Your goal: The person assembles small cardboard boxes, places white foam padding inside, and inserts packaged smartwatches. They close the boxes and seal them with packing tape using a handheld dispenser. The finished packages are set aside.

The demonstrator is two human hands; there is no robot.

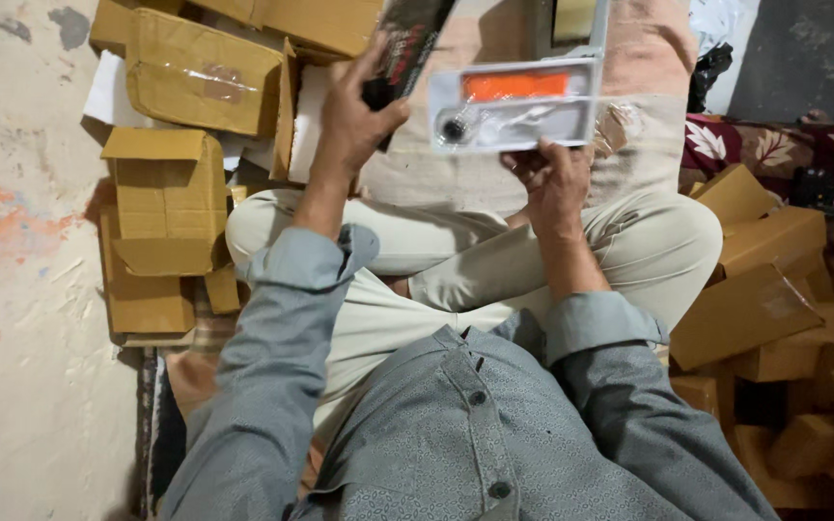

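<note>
Left hand (354, 121) clamped on dark printed sleeve (409, 43), raised. Right hand (554, 178) pinches lower edge of clear plastic tray (514, 104) with orange-handled tool inside, above lap. Tray appears fully out of sleeve. Flattened cardboard boxes (171, 207) on floor at left, more boxes (764, 289) at right.

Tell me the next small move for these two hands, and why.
Probably bring the two items together: the left hand grips a dark printed sleeve tilted up, while the right hand holds the clear plastic tray with its orange part by the lower edge. They sit side by side and nearly touch, so sliding the tray's end toward the sleeve's open mouth seems the likely step.
</note>
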